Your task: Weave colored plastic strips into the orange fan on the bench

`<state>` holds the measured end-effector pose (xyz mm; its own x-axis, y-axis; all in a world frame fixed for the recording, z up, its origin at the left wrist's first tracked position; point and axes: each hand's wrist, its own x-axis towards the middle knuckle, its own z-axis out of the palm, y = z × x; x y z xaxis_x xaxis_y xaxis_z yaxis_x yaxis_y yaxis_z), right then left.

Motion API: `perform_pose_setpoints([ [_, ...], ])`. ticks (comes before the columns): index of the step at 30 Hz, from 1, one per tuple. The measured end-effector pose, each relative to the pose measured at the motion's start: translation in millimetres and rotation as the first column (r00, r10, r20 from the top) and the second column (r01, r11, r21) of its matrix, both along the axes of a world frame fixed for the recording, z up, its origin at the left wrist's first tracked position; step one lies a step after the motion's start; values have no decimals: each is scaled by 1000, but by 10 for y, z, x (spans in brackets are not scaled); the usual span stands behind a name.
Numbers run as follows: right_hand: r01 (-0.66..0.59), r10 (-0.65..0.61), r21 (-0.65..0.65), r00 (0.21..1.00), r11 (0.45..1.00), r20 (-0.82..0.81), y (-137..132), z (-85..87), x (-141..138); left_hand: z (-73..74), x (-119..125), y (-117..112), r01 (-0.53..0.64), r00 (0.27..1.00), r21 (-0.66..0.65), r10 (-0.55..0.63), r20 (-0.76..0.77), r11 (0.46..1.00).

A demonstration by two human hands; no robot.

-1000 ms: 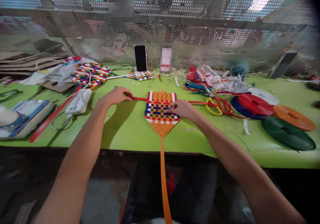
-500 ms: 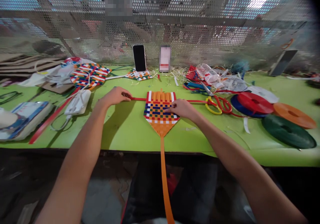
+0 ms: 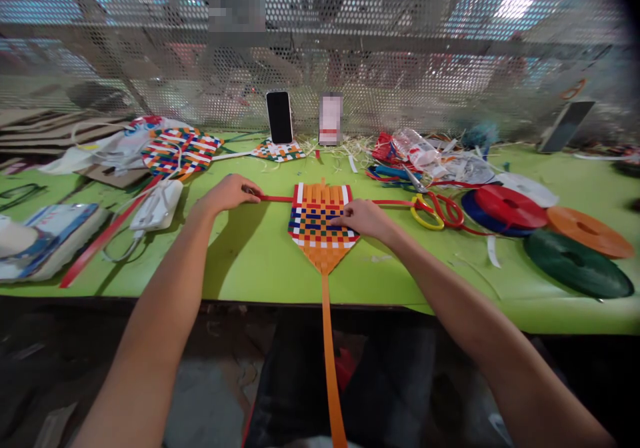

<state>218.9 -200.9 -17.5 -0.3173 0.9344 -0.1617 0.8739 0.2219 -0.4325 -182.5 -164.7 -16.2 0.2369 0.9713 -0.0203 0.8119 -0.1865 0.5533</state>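
A woven fan-shaped piece (image 3: 320, 225) of orange, white, blue, green and red plastic strips lies flat on the green table (image 3: 260, 271). Its long orange strip (image 3: 329, 341) hangs over the front edge. To the left, my left hand (image 3: 235, 193) is closed on the end of a red strip (image 3: 277, 199), which runs taut to the piece's upper part. The same-coloured strip (image 3: 395, 203) comes out on the right side, by the scissors. My right hand (image 3: 364, 219) pinches the right side of the woven piece; its thumb is partly hidden.
Yellow- and red-handled scissors (image 3: 435, 211) lie right of my hand. Rolls of red (image 3: 510, 206), orange (image 3: 590, 231) and green strip (image 3: 577, 263) are farther right. Two phones (image 3: 279, 117) stand at the back. A white power strip (image 3: 157, 206) and a finished-looking woven fan (image 3: 183, 151) lie left.
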Motion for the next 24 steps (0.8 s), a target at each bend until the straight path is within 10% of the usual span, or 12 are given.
perform_pose_setpoints([
  [16,6,-6,1,1000,1000,-21,9,-40,-4,27,-18,-21,-26,993,78,35,-113,997],
  [24,41,8,204,972,978,-233,186,16,185,56,876,-213,70,996,345,-49,-69,936],
])
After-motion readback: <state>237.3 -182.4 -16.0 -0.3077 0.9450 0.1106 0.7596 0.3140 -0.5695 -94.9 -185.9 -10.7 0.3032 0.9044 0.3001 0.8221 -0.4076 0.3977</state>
